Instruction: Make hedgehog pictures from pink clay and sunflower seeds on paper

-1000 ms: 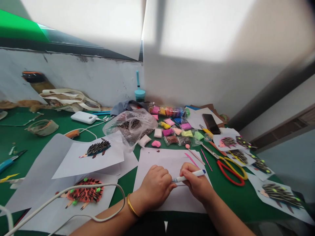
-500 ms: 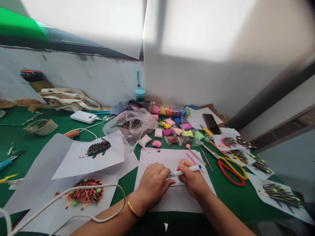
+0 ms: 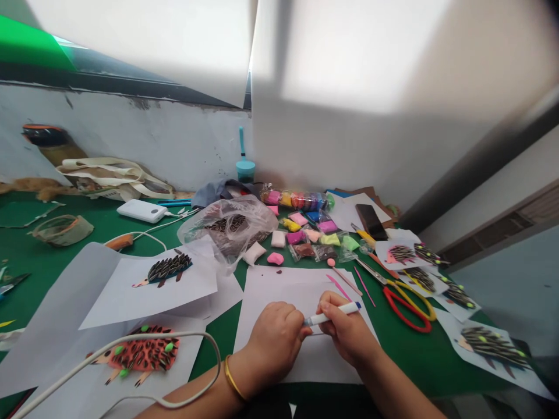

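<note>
My right hand [image 3: 347, 331] grips a white glue pen [image 3: 332, 315] with a blue end, its tip pointing left toward my left hand. My left hand [image 3: 277, 340] is curled with fingertips pinched at the pen's tip; what they hold is hidden. Both hands rest over a white sheet of paper [image 3: 283, 285] on the green table [image 3: 393, 343]. A gold bangle [image 3: 232, 379] circles my left wrist.
Paper sheets with seed hedgehogs lie at left [image 3: 163, 269], lower left [image 3: 140, 354] and right [image 3: 487, 340]. Red-and-yellow scissors [image 3: 404, 299], pink sticks, small clay packets [image 3: 305, 230], a plastic bag of seeds [image 3: 231, 224], a phone [image 3: 371, 220], a power bank [image 3: 142, 210] and a white cable [image 3: 131, 340] surround the sheet.
The view shifted slightly, so everything sits a little further left. My hands stay together on the sheet, with the pen swaying slightly.
</note>
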`<state>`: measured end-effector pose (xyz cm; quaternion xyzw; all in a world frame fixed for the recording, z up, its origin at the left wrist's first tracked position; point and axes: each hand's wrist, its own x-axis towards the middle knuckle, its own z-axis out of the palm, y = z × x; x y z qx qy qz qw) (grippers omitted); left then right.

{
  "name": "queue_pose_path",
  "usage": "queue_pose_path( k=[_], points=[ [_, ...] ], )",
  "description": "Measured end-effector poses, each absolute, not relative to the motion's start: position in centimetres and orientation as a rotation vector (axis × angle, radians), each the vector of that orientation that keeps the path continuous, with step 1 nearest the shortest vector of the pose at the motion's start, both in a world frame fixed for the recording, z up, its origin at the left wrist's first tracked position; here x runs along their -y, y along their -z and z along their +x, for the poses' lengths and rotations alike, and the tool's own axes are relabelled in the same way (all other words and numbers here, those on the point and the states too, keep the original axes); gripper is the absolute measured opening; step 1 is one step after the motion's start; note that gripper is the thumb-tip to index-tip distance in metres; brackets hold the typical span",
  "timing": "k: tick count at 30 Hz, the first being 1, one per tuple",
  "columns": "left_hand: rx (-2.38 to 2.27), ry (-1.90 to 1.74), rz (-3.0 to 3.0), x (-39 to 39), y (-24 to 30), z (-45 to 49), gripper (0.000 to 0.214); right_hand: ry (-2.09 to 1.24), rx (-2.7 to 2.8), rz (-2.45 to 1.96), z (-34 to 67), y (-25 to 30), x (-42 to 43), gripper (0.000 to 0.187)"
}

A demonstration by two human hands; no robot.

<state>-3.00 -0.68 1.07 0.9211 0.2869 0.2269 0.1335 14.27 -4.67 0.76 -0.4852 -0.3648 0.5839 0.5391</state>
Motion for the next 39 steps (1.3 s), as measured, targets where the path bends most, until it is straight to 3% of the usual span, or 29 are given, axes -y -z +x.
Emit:
queue_pose_path(
  k=[8,11,17,21,31,39],
  points=[
    [-1.044,-0.652,2.265,-1.7,-0.8,-5.3,0.044,-1.153,0.646,-1.081,19.9,-4.7,3.2,0.035],
    [-0.930,-0.751,2.281,-2.0,-1.0,-4.8,0.044,-1.033,0.688,-1.128,21.3,-5.2,2.7,0.026],
    [-0.482,-0.666,2.499,-1.0,-0.9,-3.9,0.026,-1.054,0.663,-1.241,19.6,-1.5,2.6,0.028],
    [-0.437,-0.579,2.560,-0.9,-0.2,-4.2,0.015,-1.047,0.637,-1.291,20.4,0.3,1.7,0.028],
    [-0.493,-0.615,2.610,-0.9,0.1,-3.9,0.016,-0.882,0.919,-1.440,21.5,-0.3,0.2,0.036],
    [-0.477,-0.590,2.584,-0.8,0.0,-4.0,0.017,-0.954,1.195,-1.472,16.8,-0.8,2.7,0.020]
  ],
)
